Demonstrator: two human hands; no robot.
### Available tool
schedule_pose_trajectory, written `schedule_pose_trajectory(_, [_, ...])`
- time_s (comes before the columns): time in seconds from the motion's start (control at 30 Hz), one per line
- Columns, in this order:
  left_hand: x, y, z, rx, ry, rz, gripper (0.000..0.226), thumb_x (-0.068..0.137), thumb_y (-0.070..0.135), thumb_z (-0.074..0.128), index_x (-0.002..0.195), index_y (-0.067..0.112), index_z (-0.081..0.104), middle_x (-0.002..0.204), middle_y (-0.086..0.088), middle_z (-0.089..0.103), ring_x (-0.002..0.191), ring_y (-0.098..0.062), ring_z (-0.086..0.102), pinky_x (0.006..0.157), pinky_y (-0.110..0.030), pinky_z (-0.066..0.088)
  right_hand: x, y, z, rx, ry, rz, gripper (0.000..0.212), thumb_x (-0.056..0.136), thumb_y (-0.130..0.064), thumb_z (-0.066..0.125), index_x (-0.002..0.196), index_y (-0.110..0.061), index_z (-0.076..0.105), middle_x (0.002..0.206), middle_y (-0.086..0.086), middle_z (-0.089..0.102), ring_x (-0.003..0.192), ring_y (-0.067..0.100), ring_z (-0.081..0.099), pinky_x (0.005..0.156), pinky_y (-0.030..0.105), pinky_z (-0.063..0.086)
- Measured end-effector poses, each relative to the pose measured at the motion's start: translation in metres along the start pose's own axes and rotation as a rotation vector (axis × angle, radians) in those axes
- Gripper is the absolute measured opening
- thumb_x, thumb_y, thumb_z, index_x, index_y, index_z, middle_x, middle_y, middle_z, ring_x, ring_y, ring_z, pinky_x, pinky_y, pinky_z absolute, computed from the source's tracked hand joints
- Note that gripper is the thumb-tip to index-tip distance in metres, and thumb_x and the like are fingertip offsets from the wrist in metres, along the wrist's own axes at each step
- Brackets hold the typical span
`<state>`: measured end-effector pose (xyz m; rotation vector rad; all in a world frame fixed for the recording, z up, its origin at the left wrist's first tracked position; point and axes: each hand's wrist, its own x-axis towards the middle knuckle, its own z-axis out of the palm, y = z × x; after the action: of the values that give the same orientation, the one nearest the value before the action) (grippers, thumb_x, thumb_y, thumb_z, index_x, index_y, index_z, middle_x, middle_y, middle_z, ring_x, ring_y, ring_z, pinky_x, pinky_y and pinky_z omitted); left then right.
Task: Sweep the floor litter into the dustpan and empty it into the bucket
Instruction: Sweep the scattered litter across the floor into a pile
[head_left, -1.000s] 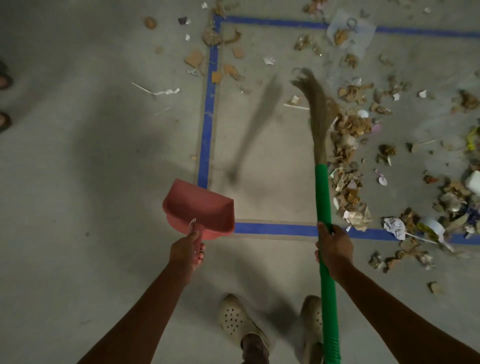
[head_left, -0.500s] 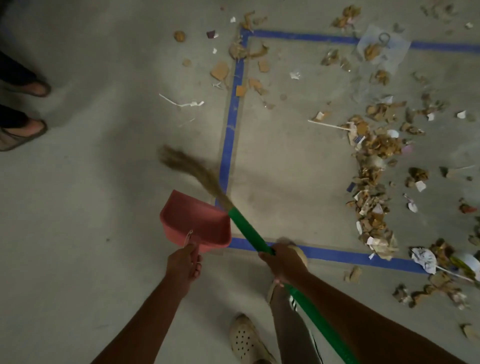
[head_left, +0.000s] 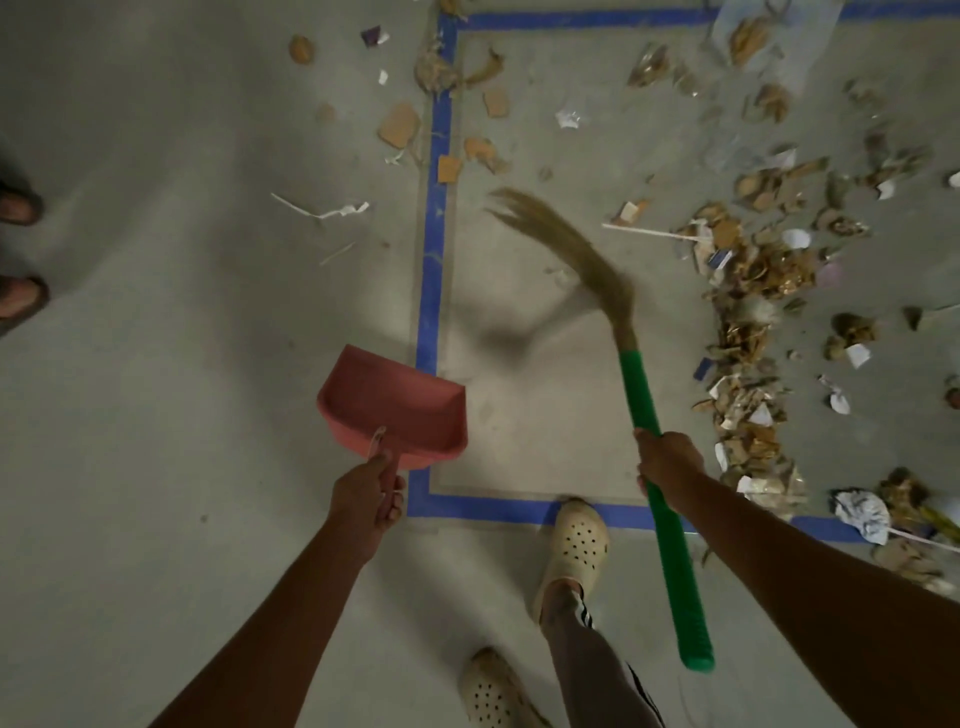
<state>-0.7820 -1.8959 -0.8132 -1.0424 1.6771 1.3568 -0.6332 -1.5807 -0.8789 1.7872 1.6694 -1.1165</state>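
My left hand grips the handle of a red dustpan, held above the floor just left of the blue tape corner. My right hand grips the green handle of a broom. Its straw head is blurred over the bare floor inside the taped square. A long heap of cardboard and paper litter lies to the right of the broom. More scraps lie near the top of the left tape line. No bucket is in view.
Blue tape marks a square on the grey floor. My feet in pale clogs stand at the square's near edge. Another person's sandalled feet are at the far left. A crumpled white paper lies at the right.
The broom head has swung from over the dustpan back to the right, into the taped square. My right hand moved right with it. The dustpan has stayed in about the same place.
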Motion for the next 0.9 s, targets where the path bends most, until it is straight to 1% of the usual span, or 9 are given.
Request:
schedule_pose_trajectory(0.1, [-0.004,0.021,0.034,0.047,-0.042,0.026,0.023,0.101,0.023,0.054,0.081,0.011,0.057,0.057,-0.004,0.053,0.035,-0.009,0.042,0.034,-0.016,0.029,0.017,-0.021,-0.036,0.155,0.068,-0.012,0.045,0.098,-0.045,0.054,0.089,-0.002,0.062,0.067,0.014,0.066,0.05,0.027,0.063,0.052,0.034,0.055])
schedule_pose_trajectory(0.17, [-0.009,0.033,0.057,0.075,-0.06,0.051,0.022,0.102,0.023,0.054,0.082,0.012,0.058,0.053,-0.003,0.053,0.035,-0.009,0.042,0.034,-0.016,0.029,0.019,-0.031,-0.055,0.225,0.118,-0.056,0.043,0.099,-0.045,0.053,0.086,-0.005,0.06,0.067,0.014,0.064,0.048,0.028,0.062,0.05,0.034,0.053])
schedule_pose_trajectory(0.3, [-0.019,0.054,0.096,0.109,-0.098,0.061,0.022,0.102,0.022,0.053,0.082,0.015,0.058,0.05,-0.002,0.051,0.032,-0.009,0.041,0.033,-0.014,0.029,0.007,-0.04,-0.085,0.347,0.19,-0.104,0.037,0.101,-0.044,0.051,0.088,-0.01,0.058,0.069,0.01,0.062,0.048,0.024,0.059,0.046,0.03,0.047])
schedule_pose_trajectory(0.4, [-0.023,0.067,0.115,0.124,-0.126,0.048,0.018,0.101,0.023,0.054,0.09,0.011,0.06,0.06,-0.006,0.051,0.034,-0.01,0.042,0.033,-0.016,0.031,-0.004,-0.038,-0.097,0.409,0.203,-0.135,0.033,0.102,-0.043,0.05,0.093,-0.013,0.058,0.069,0.007,0.062,0.05,0.02,0.058,0.044,0.028,0.046])
schedule_pose_trajectory(0.47, [-0.024,0.075,0.124,0.129,-0.148,0.045,0.018,0.101,0.024,0.054,0.091,0.011,0.061,0.063,-0.007,0.051,0.034,-0.009,0.043,0.033,-0.016,0.031,-0.011,-0.036,-0.103,0.414,0.199,-0.129,0.03,0.102,-0.043,0.051,0.095,-0.014,0.057,0.07,0.007,0.063,0.051,0.019,0.059,0.043,0.027,0.047])
schedule_pose_trajectory(0.53, [-0.024,0.083,0.129,0.135,-0.155,0.041,0.02,0.101,0.024,0.055,0.087,0.01,0.06,0.06,-0.005,0.052,0.034,-0.009,0.043,0.033,-0.016,0.032,-0.02,-0.033,-0.105,0.435,0.181,-0.148,0.027,0.102,-0.041,0.051,0.095,-0.015,0.057,0.071,0.007,0.062,0.051,0.018,0.058,0.041,0.027,0.047])
schedule_pose_trajectory(0.67, [-0.019,0.097,0.133,0.13,-0.154,0.065,0.02,0.101,0.023,0.054,0.087,0.009,0.056,0.05,-0.002,0.054,0.032,-0.008,0.042,0.033,-0.014,0.031,-0.033,-0.022,-0.094,0.349,0.171,-0.23,0.032,0.098,-0.053,0.048,0.093,-0.022,0.056,0.069,0.007,0.064,0.052,0.019,0.061,0.051,0.038,0.057])
schedule_pose_trajectory(0.8, [-0.009,0.106,0.125,0.079,-0.179,0.057,0.016,0.101,0.022,0.053,0.089,0.012,0.057,0.053,-0.002,0.052,0.033,-0.008,0.042,0.035,-0.014,0.032,-0.052,-0.033,-0.075,0.377,0.064,-0.217,0.026,0.1,-0.042,0.054,0.096,-0.016,0.06,0.065,0.005,0.061,0.044,0.011,0.055,0.043,0.026,0.047])
schedule_pose_trajectory(0.9, [0.009,0.111,0.104,0.082,-0.181,0.039,0.021,0.1,0.025,0.056,0.084,0.012,0.057,0.052,-0.001,0.054,0.033,-0.009,0.043,0.034,-0.014,0.032,-0.069,-0.047,-0.05,0.384,0.007,-0.256,0.026,0.099,-0.038,0.057,0.097,-0.012,0.061,0.061,0.003,0.059,0.041,0.01,0.053,0.044,0.027,0.046])
